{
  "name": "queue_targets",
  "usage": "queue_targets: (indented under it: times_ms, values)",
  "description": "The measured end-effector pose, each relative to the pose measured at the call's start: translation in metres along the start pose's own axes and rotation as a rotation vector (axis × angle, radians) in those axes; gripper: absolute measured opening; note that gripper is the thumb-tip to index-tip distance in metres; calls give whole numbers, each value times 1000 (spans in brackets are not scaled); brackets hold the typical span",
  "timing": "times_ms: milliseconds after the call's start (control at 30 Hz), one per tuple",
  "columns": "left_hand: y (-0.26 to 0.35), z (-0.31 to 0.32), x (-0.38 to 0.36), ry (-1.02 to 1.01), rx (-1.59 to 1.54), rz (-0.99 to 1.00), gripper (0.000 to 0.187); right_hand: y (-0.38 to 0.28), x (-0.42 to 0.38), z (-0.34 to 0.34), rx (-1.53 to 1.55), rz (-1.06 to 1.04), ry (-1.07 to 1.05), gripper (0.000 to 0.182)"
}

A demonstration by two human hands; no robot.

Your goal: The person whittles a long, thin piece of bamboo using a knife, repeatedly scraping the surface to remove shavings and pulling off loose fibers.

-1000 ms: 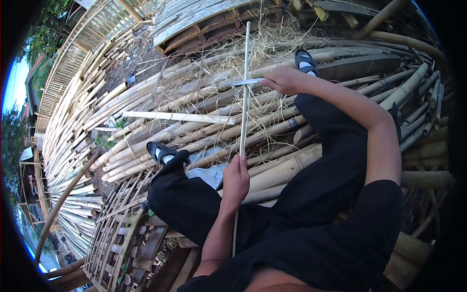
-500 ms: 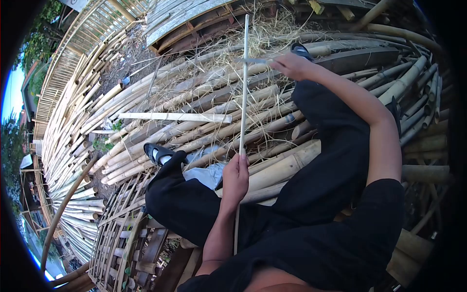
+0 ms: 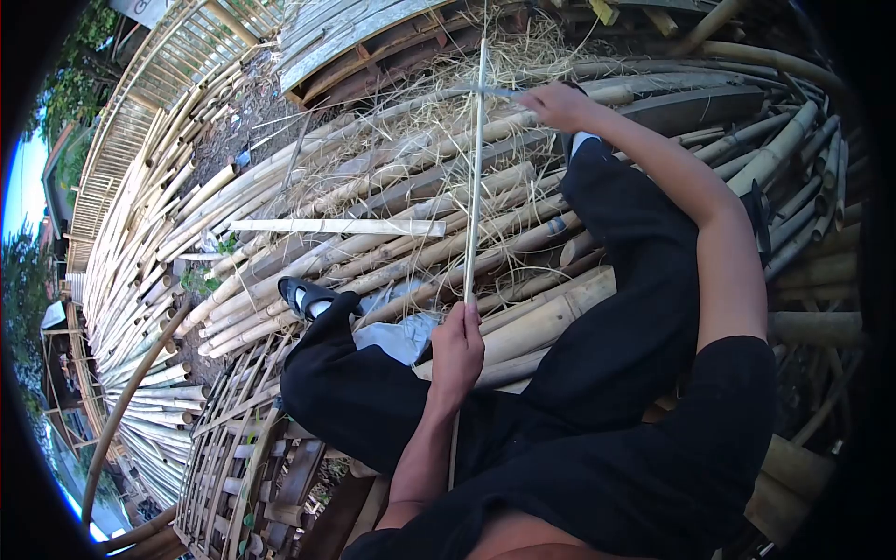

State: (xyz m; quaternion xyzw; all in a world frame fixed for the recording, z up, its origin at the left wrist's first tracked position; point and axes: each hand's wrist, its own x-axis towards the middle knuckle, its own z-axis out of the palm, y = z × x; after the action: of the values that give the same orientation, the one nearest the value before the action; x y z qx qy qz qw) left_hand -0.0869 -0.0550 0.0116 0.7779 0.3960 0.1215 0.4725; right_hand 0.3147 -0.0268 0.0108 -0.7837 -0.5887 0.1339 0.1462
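Note:
My left hand (image 3: 457,353) is closed round a long, thin bamboo strip (image 3: 478,177), which points away from me and runs back under my forearm. Near the strip's far end, my right hand (image 3: 558,106) grips a knife (image 3: 497,91); its handle is hidden in my fingers. The blade lies across the strip, close to its tip. A wider flat bamboo slat (image 3: 336,226) rests on the poles to the left of the strip.
Bamboo poles (image 3: 411,173) cover the ground ahead, strewn with thin shavings (image 3: 504,70). A wooden platform (image 3: 345,47) stands at the top. White plastic (image 3: 397,338) lies between my legs. A woven bamboo frame (image 3: 247,467) is at lower left.
My right hand and the knife have moved slightly up, toward the strip's far end. The strip's far end has shifted a little right, and my left hand has moved slightly down and right.

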Motion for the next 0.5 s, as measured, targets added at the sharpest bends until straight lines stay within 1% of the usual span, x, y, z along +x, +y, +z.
queue_targets:
  times_ms: [33,67,133,167,200,267,300,367,400,467,500]
  values:
    - [0,0,1,8,-6,0,29,-5,2,9,22,6,-104,47]
    - [0,0,1,11,-8,-3,29,-9,-2,17,22,3,-107,47]
    - [1,-2,1,17,18,13,29,-26,-13,27,93,-294,-74,45]
    - [2,-3,2,18,23,11,29,-20,-7,26,50,-285,-129,46]
    - [3,-3,0,23,0,17,27,-11,-2,23,70,-171,-112,49]
    - [4,-4,0,29,-21,42,24,19,6,16,-107,-91,-27,49]
    - [2,-2,-3,15,11,47,25,32,10,15,-111,-91,-23,49]
    - [0,0,-3,-2,47,61,27,50,15,17,-45,-25,114,51]
    - [-2,0,-3,5,38,52,26,38,11,12,-41,-22,118,51]
    - [-1,1,-4,13,24,33,25,11,-1,10,19,-12,-16,53]
    - [2,1,-3,8,26,40,25,2,-5,15,20,-12,-18,53]
